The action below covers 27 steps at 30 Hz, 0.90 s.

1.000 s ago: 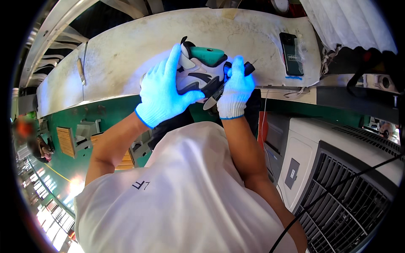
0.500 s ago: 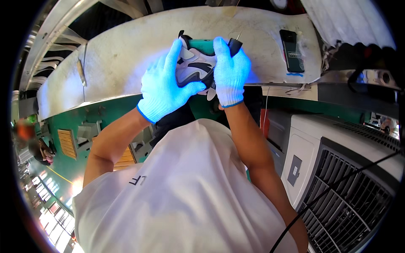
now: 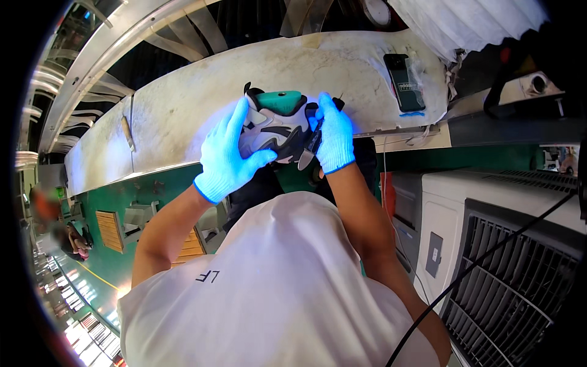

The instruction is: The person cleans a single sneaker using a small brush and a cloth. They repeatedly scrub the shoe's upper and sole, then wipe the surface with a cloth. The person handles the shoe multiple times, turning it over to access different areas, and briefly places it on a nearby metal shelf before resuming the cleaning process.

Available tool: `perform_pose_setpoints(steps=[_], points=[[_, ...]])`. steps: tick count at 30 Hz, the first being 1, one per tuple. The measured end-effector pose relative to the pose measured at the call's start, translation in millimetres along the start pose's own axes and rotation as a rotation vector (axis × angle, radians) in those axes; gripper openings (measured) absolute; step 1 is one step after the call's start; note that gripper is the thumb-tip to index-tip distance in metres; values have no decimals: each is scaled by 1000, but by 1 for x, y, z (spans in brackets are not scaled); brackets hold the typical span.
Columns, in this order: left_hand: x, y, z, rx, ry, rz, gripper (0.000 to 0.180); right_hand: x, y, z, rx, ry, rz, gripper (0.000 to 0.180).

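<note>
In the head view, both hands wear pale knitted gloves lit bright blue. The left hand grips a grey-and-black sports shoe from its left side in a wide hold, with the thumb laid along the lower side and the fingers against the upper-left end. The shoe is located at the near edge of the bench, centred between the hands; whether it rests on the bench cannot be told. A green insert fills the shoe opening. The right hand is closed around a dark rod-like tool at the shoe's right end; its fingers are partly hidden. A pale flat piece projects below this hand; whether it belongs to the tool cannot be told. A dark phone lies on the bench, well right of the shoe. A slim tan implement lies near the bench seam, well left.
</note>
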<state>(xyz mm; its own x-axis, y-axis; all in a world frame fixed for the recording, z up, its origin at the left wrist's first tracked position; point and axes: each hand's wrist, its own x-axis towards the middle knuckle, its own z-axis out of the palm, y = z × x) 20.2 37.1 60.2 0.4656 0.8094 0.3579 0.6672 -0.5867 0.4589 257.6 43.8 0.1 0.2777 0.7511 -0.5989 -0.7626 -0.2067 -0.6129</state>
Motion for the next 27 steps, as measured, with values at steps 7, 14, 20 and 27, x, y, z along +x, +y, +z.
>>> perform_pose_setpoints(steps=[7,14,20,27], points=[[-21,-4,18,32,65,49,115,-1,5,-10,-628,73,-261,30],[-14,5,19,27,117,-7,123,12,-10,8,-667,-30,-162,20],[8,10,3,-399,-190,-501,108,8,-8,3,-419,-241,-154,27],[-14,-1,19,-7,126,255,75,28,9,-32,97,-408,-119,34]])
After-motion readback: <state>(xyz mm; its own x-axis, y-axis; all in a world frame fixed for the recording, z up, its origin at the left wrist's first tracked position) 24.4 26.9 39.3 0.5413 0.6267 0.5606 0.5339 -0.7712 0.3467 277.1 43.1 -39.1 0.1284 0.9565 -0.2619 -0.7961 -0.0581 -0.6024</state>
